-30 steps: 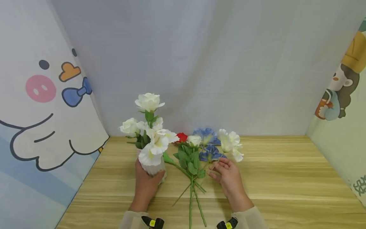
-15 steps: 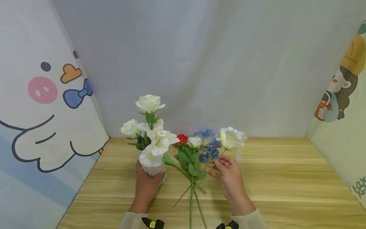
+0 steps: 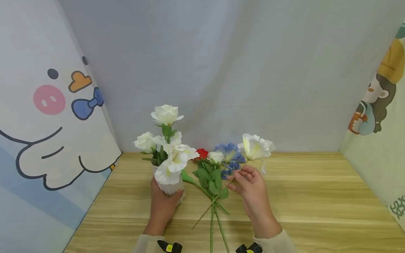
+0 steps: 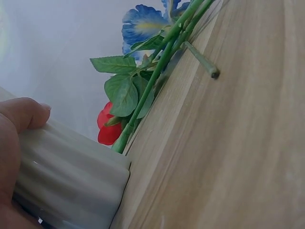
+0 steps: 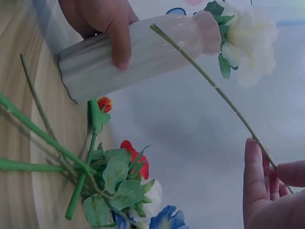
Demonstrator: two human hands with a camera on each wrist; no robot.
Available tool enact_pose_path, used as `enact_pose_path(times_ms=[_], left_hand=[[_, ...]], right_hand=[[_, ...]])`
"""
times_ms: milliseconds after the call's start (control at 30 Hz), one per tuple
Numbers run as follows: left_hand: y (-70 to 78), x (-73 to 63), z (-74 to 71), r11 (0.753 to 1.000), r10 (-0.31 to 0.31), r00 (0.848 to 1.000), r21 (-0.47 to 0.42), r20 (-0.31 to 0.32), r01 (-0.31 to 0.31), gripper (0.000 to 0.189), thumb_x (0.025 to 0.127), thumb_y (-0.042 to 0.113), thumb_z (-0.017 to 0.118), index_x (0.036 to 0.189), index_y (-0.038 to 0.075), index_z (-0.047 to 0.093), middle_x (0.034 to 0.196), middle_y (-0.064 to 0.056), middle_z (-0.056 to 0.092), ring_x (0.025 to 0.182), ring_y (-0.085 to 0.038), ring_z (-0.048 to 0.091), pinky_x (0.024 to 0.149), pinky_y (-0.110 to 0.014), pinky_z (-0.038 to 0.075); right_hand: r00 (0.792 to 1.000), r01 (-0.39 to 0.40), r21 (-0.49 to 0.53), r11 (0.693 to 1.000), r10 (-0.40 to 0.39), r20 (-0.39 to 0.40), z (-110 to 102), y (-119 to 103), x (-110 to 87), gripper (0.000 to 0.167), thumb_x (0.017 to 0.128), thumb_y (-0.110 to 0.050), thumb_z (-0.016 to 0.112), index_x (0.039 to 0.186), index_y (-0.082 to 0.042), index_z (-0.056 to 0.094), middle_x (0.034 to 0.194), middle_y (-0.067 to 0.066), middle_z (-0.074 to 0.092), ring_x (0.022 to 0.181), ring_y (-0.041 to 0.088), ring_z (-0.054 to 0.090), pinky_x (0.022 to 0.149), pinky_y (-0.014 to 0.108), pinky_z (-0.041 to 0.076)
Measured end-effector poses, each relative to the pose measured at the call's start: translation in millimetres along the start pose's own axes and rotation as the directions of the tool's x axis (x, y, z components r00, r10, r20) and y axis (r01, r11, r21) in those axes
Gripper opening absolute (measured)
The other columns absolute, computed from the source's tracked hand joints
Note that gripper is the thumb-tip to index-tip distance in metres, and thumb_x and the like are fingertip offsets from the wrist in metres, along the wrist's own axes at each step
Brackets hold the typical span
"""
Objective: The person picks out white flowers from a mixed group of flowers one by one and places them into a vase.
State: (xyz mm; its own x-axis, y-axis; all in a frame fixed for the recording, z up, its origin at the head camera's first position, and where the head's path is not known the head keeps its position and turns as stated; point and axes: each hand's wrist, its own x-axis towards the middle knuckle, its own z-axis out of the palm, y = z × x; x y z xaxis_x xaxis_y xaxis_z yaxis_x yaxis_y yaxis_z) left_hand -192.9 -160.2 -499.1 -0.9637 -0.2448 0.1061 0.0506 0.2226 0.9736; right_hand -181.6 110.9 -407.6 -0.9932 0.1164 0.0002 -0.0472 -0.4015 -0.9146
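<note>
A pale ribbed vase [image 3: 171, 188] stands on the table with white flowers [image 3: 172, 158] in it, roses and a ruffled iris-like bloom. Wrapped about its side, my left hand [image 3: 162, 207] grips the vase; the thumb lies across the ribs in the right wrist view. To the right, my right hand [image 3: 254, 196] pinches the thin stem [image 5: 219, 90] of a white ruffled flower [image 3: 255, 147] between thumb and fingers. That bloom is raised above the table, and the stem's bare end slants toward the vase.
Between the hands lies a bunch of artificial flowers: a red rose [image 3: 201, 153], a white rose [image 3: 216, 156], blue flowers [image 3: 229, 153] and green leaves [image 3: 209, 177]. Their stems [image 3: 212, 225] cross toward the table's [image 3: 316, 203] front. A grey cloth [image 3: 269, 77] hangs behind.
My right hand has lifted the white ruffled flower slightly up and away from the bunch, and its bloom has turned. My left hand stays on the vase.
</note>
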Motion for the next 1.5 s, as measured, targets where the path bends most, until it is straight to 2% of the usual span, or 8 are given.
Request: enact_pose_path(times_ms=[333,467,633,867,1100,1233,1500], left_hand=[[0.3,0.0,0.1,1.0,0.014,1.0,0.006,-0.003,-0.014,0.108,0.086,0.008,0.082,0.163,0.014,0.007,0.157,-0.019,0.028,0.141,-0.038,0.031,0.115,-0.059,0.023],[2.3,-0.8,0.5,1.0,0.022,1.0,0.0,-0.01,-0.022,0.107,0.085,0.007,0.083,0.162,0.013,0.009,0.156,-0.02,0.029,0.14,-0.038,0.032,0.115,-0.058,0.024],[2.3,-0.7,0.5,1.0,0.013,1.0,0.006,-0.013,-0.013,0.107,0.085,0.007,0.083,0.162,0.013,0.009,0.156,-0.02,0.028,0.141,-0.037,0.032,0.116,-0.057,0.023],[-0.3,-0.4,0.2,1.0,0.022,1.0,0.011,-0.01,-0.022,0.108,0.086,0.01,0.083,0.163,0.014,0.007,0.157,-0.019,0.028,0.142,-0.038,0.031,0.116,-0.059,0.023],[-2.2,-0.8,-0.6,1.0,0.029,1.0,-0.001,-0.006,-0.029,0.107,0.087,0.009,0.082,0.163,0.016,0.007,0.155,-0.018,0.03,0.141,-0.037,0.033,0.115,-0.058,0.024],[-2.4,-0.9,-0.4,1.0,0.031,0.999,0.004,-0.008,-0.031,0.108,0.086,0.009,0.083,0.163,0.016,0.007,0.156,-0.018,0.029,0.141,-0.036,0.032,0.115,-0.057,0.023],[0.3,-2.3,-0.3,0.999,0.044,0.999,-0.007,-0.003,-0.044,0.107,0.087,0.009,0.083,0.163,0.016,0.008,0.155,-0.018,0.031,0.139,-0.036,0.034,0.114,-0.058,0.024]], right_hand=[[0.995,0.084,-0.02,0.996,-0.082,0.06,25,-7,-3.5,0.026,0.1,0.011,0.055,0.123,0.004,0.045,0.104,0.012,0.057,0.09,0.021,0.071,0.081,0.035,0.059],[0.985,0.142,-0.049,0.989,-0.136,0.103,35,-10,-3.7,0.026,0.1,0.01,0.057,0.122,0.005,0.045,0.106,0.013,0.059,0.092,0.021,0.071,0.083,0.035,0.059],[0.962,0.229,-0.052,0.972,-0.217,0.165,43,-13,-2.2,0.022,0.1,0.011,0.056,0.119,0.003,0.049,0.106,0.017,0.061,0.093,0.024,0.071,0.084,0.039,0.059],[0.915,0.343,-0.056,0.938,-0.32,0.246,55,-25,-4.4,0.02,0.101,0.008,0.057,0.119,0.002,0.049,0.108,0.022,0.059,0.097,0.027,0.069,0.085,0.043,0.058],[0.875,0.42,-0.044,0.907,-0.391,0.286,63,-34,-4.2,0.018,0.101,0.007,0.057,0.117,0.005,0.048,0.106,0.018,0.059,0.097,0.026,0.069,0.085,0.043,0.059],[0.87,0.426,-0.023,0.905,-0.402,0.285,67,-38,-4.3,0.017,0.101,0.007,0.057,0.115,0.004,0.048,0.105,0.014,0.059,0.097,0.026,0.069,0.086,0.043,0.058],[0.868,0.44,0.006,0.898,-0.427,0.251,75,-47,-4.8,0.014,0.102,0.005,0.058,0.113,0.003,0.049,0.108,0.016,0.057,0.1,0.029,0.069,0.088,0.048,0.057]])
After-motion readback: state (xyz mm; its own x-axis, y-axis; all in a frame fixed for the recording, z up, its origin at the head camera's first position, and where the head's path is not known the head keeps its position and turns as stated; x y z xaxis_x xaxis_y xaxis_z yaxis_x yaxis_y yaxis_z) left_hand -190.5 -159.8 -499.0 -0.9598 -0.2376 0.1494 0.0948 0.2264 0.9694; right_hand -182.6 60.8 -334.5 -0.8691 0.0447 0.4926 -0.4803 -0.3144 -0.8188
